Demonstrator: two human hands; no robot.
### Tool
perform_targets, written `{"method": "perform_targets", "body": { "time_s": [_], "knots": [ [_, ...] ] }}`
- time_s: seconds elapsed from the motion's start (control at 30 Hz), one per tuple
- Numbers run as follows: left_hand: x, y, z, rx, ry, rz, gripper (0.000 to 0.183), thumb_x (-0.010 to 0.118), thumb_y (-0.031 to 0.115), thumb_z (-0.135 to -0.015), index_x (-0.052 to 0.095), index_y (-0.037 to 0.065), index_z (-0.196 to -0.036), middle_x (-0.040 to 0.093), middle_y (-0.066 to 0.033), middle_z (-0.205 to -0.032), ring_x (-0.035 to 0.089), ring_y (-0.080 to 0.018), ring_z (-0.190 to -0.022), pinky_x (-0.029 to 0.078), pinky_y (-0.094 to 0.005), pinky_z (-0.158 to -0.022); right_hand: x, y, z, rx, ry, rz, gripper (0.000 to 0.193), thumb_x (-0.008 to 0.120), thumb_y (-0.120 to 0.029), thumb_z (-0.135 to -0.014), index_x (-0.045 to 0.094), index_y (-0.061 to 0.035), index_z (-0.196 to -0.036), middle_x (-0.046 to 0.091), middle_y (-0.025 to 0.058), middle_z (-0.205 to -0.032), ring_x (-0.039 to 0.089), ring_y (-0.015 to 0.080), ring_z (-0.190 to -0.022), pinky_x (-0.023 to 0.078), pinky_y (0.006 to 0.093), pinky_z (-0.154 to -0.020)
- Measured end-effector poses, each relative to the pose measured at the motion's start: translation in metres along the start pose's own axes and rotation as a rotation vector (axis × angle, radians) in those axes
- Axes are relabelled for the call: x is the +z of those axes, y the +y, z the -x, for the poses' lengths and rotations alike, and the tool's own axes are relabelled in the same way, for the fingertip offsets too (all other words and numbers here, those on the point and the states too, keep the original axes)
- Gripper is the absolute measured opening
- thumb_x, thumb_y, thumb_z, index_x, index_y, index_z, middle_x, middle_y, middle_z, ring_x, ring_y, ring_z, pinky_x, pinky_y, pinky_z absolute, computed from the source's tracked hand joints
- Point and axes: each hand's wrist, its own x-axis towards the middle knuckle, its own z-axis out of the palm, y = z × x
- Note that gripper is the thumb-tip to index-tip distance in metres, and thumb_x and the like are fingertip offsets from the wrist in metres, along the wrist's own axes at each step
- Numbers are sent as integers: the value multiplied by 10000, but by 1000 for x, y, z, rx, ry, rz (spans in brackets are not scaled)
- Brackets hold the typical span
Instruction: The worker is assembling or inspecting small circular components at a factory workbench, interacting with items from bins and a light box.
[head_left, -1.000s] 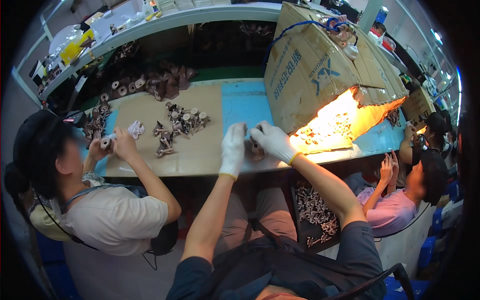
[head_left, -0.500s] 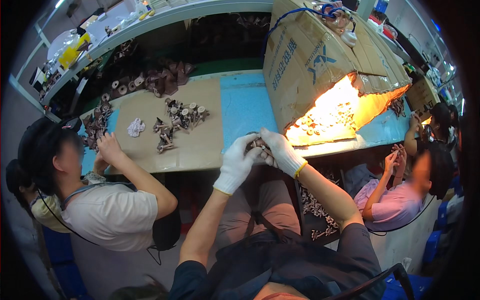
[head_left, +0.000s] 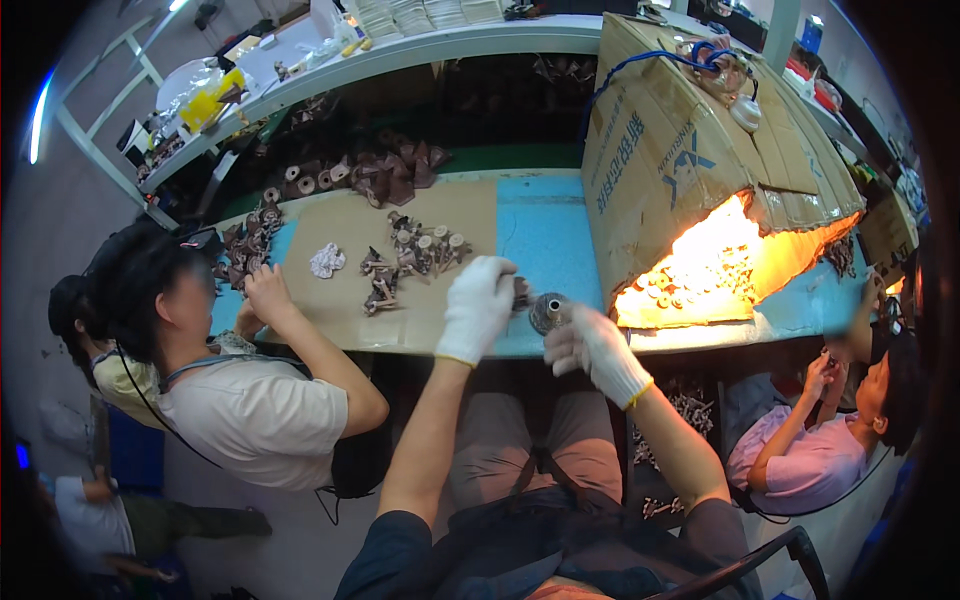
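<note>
Gloved hands have drawn apart: left hand [head_left: 478, 310], fingers seemingly clamped on a brown piece [head_left: 520, 291] at their tips; right hand [head_left: 602, 354], blurred, fingers apart beside a round dark piece [head_left: 543, 315], likely kept between both for easy reach.

Right hand [head_left: 592, 350] is blurred near centre; left hand [head_left: 480, 306] partly hides a dark piece [head_left: 521, 292].
Glare washes out small pieces [head_left: 680, 285] in the cardboard box [head_left: 640, 120] at right; the dark rim cuts into a person [head_left: 95, 520] lower left.
</note>
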Motion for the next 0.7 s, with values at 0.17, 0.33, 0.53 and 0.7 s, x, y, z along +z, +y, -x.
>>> {"method": "perform_targets", "body": {
  "time_s": [0.17,0.33,0.53,0.7],
  "knots": [
    [18,-58,-12,63,206,-480,230,720,164,-953,729,32,-1141,722,-176,-1145,688,-359,-1127,529,-492,-980,30,25,11,-108,-214,135,590,576,-318,-1107,430,49,-1545,699,200,-1148,742,267,-958,635,364,-775],
    [34,-65,29,164,302,-587,459,784,223,-903,663,13,-1292,658,-202,-1328,575,-424,-1301,441,-540,-1106,9,41,42,106,-314,338,499,557,-282,-1112,518,57,-1477,721,153,-1071,727,199,-890,616,329,-748],
    [16,-87,50,32,409,-558,579,824,234,-856,623,8,-1351,609,-240,-1400,548,-453,-1323,422,-563,-1123,-24,78,64,259,-147,130,441,591,-293,-1107,576,31,-1406,726,122,-1029,722,169,-816,621,311,-712],
    [18,-68,32,217,172,-585,496,811,246,-828,691,80,-1279,628,-192,-1371,527,-453,-1346,382,-615,-1148,-41,106,68,247,-87,50,429,610,-279,-1101,560,49,-1372,699,120,-984,686,172,-766,610,319,-671]
  ]
}}
